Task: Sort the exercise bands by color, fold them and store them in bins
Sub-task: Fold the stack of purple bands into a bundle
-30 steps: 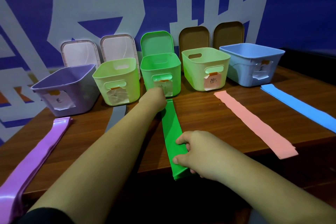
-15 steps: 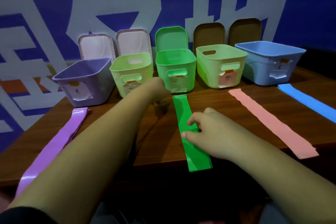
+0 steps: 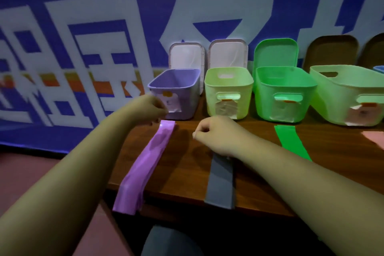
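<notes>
- While a blue banner (image 3: 104, 16) with white characters is covering the wall behind, a wooden table (image 3: 187, 151) is carrying every item inspected.
- Four open bins are standing in a row at the table's far edge. From left they are a purple bin (image 3: 176, 89), a pale green bin (image 3: 228, 81), a green bin (image 3: 284, 83) and a second pale green bin (image 3: 342, 87). Each is bearing a paper label on its front.
- Lids are leaning upright against the wall behind the bins: two pale lids (image 3: 187, 56), a green lid (image 3: 275, 52) and a brown lid (image 3: 332, 50).
- A purple band (image 3: 149, 162) is lying unfolded before the purple bin, its near end hanging over the table edge.
- A grey band (image 3: 220, 183) is lying before the pale green bin and is likewise overhanging the edge.
- A green band (image 3: 291, 141) is lying flat before the green bin, partly hidden by the right forearm.
- The right hand (image 3: 216, 133) is curling over the grey band's far end. Whether it is gripping the band cannot be told.
- The left hand (image 3: 153, 108) is hovering just beside the purple band's far end, fingers curled and holding nothing.
</notes>
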The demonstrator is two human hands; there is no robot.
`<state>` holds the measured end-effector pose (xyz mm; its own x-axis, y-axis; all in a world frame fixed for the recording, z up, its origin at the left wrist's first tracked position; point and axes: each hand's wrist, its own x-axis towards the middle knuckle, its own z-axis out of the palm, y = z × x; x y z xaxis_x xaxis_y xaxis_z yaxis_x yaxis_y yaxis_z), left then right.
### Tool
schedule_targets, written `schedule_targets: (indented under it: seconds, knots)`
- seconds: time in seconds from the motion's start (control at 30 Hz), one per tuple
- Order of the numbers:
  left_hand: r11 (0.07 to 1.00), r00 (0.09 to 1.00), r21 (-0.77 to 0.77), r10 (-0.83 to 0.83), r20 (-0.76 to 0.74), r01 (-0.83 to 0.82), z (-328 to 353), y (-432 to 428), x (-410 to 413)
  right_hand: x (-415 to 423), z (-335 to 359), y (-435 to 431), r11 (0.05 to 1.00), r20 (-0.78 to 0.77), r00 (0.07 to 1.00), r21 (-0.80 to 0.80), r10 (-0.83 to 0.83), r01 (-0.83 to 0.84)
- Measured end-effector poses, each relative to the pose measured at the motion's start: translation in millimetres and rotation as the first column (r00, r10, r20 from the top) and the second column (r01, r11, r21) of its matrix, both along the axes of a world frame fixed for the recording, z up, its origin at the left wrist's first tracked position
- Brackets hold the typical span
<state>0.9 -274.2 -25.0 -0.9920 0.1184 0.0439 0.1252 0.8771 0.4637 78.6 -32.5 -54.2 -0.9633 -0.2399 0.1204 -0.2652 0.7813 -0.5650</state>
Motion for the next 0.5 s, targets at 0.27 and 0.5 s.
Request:
schedule_targets:
  seconds: [0.27,0.5]
  knots:
    - [0.996,0.996,0.085,0.025,0.081,-0.032,-53,-35,-27,-91,-21,-64,0.996,0.043,0.998,0.076,-0.056,0.053]
    - [0.961,0.999,0.277,-0.023,0.037,0.012,-78,-52,-30,-126,-31,-87,0.977,0.066,0.997,0.213,-0.040,0.026]
